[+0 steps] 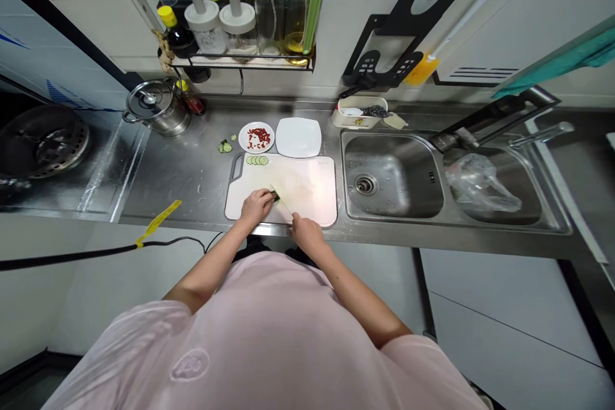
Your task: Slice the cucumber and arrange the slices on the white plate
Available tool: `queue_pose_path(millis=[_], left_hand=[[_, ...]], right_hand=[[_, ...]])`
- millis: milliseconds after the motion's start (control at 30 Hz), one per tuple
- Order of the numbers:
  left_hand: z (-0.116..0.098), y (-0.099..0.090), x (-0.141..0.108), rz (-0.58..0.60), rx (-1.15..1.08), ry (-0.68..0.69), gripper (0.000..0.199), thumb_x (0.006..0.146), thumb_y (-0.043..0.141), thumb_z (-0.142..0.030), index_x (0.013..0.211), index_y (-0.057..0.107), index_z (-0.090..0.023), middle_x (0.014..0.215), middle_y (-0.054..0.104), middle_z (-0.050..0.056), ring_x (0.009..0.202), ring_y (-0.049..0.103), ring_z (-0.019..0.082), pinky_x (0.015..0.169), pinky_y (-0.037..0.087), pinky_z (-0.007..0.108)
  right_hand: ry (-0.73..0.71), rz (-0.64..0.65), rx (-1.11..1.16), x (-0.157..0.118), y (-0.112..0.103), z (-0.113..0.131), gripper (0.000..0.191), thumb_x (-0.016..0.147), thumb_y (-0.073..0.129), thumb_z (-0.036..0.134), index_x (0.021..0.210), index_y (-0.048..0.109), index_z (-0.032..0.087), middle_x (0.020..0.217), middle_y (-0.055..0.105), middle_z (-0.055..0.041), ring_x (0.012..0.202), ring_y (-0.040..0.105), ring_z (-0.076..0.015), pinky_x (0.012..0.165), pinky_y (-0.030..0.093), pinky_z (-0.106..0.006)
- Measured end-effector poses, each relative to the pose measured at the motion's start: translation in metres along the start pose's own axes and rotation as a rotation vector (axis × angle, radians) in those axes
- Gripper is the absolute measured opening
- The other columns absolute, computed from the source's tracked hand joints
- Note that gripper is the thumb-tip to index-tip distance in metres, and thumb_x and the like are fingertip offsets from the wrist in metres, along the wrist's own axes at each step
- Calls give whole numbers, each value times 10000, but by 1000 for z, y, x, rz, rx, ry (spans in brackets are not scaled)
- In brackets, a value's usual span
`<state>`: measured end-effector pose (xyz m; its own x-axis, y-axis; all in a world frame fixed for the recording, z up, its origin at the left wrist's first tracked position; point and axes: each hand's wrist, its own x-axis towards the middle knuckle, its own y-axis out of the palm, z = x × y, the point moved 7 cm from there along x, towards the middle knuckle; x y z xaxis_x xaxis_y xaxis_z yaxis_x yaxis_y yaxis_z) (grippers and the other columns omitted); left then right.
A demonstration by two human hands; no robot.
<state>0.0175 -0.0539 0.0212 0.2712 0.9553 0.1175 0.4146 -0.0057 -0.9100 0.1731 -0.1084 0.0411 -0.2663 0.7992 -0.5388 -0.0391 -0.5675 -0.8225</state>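
On the white cutting board (pixel 314 182), my left hand (pixel 257 206) is closed with its fingertips on a small dark-green piece of cucumber (pixel 275 195). My right hand (pixel 307 232) grips a kitchen knife (pixel 283 200) at the board's front edge; its thin blade, seen nearly edge-on, points away and left, right beside the cucumber. The handle is hidden in my fingers. A short row of cucumber slices (pixel 257 160) lies overlapped at the board's far left. Behind the board sit a plate of chopped red pieces (pixel 256 137) and a bare white plate (pixel 298 138).
Cucumber scraps (pixel 224 147) lie on the steel counter (pixel 187 173) left of the plates. A lidded pot (pixel 156 109) stands farther left. To the right is a sink (pixel 394 173), with a plastic bag (pixel 480 182) in its second basin. A condiment rack (pixel 250 66) hangs above.
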Motion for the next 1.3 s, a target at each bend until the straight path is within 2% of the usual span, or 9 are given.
queue_pose_path(millis=[333, 533, 833, 1300], left_hand=[[-1, -1, 1, 34, -28, 1, 244, 910, 478, -290, 1063, 668, -287, 1052, 625, 37, 945, 557, 163, 827, 458, 296], [-3, -2, 0, 28, -18, 7, 242, 912, 472, -293, 1057, 666, -287, 1055, 624, 34, 948, 551, 166, 814, 458, 293], [-1, -1, 1, 50, -26, 1, 243, 909, 477, -280, 1063, 665, -285, 1057, 624, 34, 955, 551, 171, 817, 459, 298], [-1, 0, 2, 53, -49, 11, 243, 902, 485, -266, 1063, 667, -282, 1054, 622, 37, 956, 555, 170, 846, 455, 306]], right_hand=[[1, 34, 14, 10, -9, 4, 265, 970, 286, 191, 1150, 480, 172, 973, 662, -133, 912, 638, -222, 729, 412, -287], [-18, -19, 38, 24, -15, 10, 264, 966, 281, 184, 1127, 490, 171, 951, 664, -115, 896, 637, -225, 722, 409, -287], [-10, 21, 30, 18, -8, 5, 273, 977, 280, 219, 1144, 490, 166, 978, 660, -129, 915, 634, -227, 734, 409, -292], [-26, -47, 67, 44, -22, 20, 295, 973, 271, 202, 1159, 497, 167, 991, 661, -121, 933, 633, -223, 752, 421, -290]])
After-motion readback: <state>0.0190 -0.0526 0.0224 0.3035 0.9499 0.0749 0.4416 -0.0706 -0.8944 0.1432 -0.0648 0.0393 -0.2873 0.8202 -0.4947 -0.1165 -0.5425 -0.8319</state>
